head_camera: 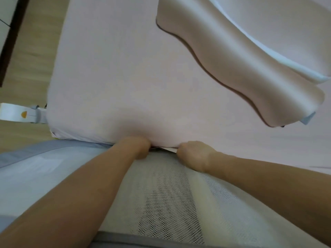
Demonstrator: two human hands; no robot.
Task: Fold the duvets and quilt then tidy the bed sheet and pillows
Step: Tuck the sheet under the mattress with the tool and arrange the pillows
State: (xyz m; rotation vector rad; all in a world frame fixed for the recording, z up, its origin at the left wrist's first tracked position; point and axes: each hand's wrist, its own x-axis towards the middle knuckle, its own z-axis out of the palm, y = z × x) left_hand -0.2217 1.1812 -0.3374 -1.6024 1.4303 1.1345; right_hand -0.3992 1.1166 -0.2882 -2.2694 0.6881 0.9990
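A pale pink bed sheet (pixel 116 77) covers the mattress and fills most of the view. Both my hands are at its near edge, where it meets a mesh bed rail (pixel 166 194). My left hand (pixel 141 147) has its fingers pushed down out of sight between mattress and rail. My right hand (pixel 193 154) is curled into a fist at the same edge, gripping the sheet's hem. At the upper right lies a folded beige quilt (pixel 232 65) with dark piping, and a folded white duvet (pixel 279 33) rests on top of it.
The grey-trimmed mesh rail runs along the near side of the bed. Wooden floor (pixel 30 59) shows at the left past the mattress corner, with a white bracket (pixel 16 113) and a dark furniture edge (pixel 10 33).
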